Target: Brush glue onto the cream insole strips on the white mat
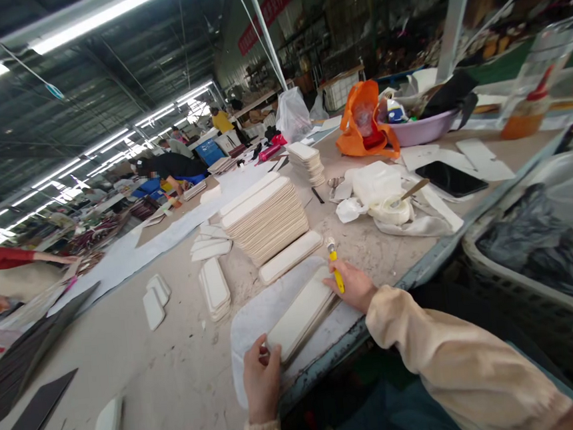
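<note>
My left hand (pixel 262 378) is closed on the near end of a long white board (pixel 298 314) with rounded corners, thumb on top. This board seems to lie over at least one more, on a pale sheet (pixel 241 326) at the table's front edge. In my right hand (pixel 355 286) is a small yellow-handled brush (pixel 338 274), its pale tip pointing up and away. The same hand's fingertips touch the far end of the board. Just beyond lie a tall stack of similar boards (pixel 267 220) and a low pile (pixel 291 257).
Smaller white pieces (pixel 215 285) lie in piles to the left. A tub of white paste (pixel 391 210) with a stick stands at right, near a phone (pixel 451 179), an orange bag (pixel 366 121) and a purple basin (pixel 422 129). Other people work at tables behind.
</note>
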The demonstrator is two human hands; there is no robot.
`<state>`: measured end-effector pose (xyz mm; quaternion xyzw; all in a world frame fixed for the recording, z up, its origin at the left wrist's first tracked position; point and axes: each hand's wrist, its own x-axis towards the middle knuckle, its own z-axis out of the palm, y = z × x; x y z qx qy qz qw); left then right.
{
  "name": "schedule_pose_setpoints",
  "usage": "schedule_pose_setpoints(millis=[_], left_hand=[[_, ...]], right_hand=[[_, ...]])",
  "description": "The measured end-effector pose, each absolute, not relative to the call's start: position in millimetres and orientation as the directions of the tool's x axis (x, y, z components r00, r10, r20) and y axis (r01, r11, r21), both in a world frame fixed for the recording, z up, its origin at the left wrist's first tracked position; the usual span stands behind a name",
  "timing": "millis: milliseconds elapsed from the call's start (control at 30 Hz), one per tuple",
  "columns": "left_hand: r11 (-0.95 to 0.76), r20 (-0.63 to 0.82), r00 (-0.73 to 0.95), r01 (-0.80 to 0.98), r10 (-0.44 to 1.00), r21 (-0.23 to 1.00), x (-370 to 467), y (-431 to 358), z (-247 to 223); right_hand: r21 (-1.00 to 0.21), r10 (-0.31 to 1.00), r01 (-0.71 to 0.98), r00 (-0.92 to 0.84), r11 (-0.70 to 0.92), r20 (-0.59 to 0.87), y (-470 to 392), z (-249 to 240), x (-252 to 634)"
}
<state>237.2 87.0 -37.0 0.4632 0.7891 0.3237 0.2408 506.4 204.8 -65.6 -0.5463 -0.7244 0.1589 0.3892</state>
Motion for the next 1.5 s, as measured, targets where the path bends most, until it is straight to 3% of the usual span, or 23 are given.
schedule_pose_setpoints(millis=[167, 400, 567, 733, 900, 1000, 1133, 1500], left_hand=[[0.329, -0.008, -0.505, 0.552, 0.863, 0.766, 243.4, 85.9, -34.0], [0.264, -0.007, -0.517, 0.426, 0.856, 0.865, 249.9, 83.8, -30.9], [0.133, -0.056, -0.573, 0.094, 0.818, 0.987, 260.6, 86.4, -13.5], [-0.066, -0.065, -0.538, -0.221, 0.841, 0.973, 279.2, 94.6, 26.4], [-0.131, 0.001, -0.533, -0.207, 0.846, 0.97, 295.9, 100.3, 68.8], [-0.165, -0.013, -0.528, -0.288, 0.849, 0.943, 306.8, 102.2, 86.5], [-0.202, -0.016, -0.52, -0.36, 0.854, 0.911, 320.8, 101.8, 94.5], [-0.305, 0.075, -0.564, -0.325, 0.823, 0.895, 341.2, 85.2, 84.3]], right_hand=[[-0.748, 0.939, 0.599, -0.017, 0.284, 0.343, 203.9, -67.5, 503.3], [-0.779, 0.932, 0.547, -0.005, 0.307, 0.363, 202.6, -66.2, 502.5], [-0.779, 0.908, 0.51, -0.014, 0.366, 0.418, 201.6, -57.4, 504.8], [-0.784, 0.863, 0.366, -0.143, 0.501, 0.484, 196.8, -42.0, 506.2], [-0.874, 0.854, 0.091, -0.282, 0.477, 0.437, 182.6, -22.7, 506.9], [-0.892, 0.825, -0.044, -0.363, 0.449, 0.433, 167.2, -13.4, 502.9], [-0.897, 0.84, -0.02, -0.343, 0.441, 0.42, 146.3, -13.6, 491.7], [-0.922, 0.882, -0.019, -0.283, 0.386, 0.376, 125.6, 0.8, 489.6]])
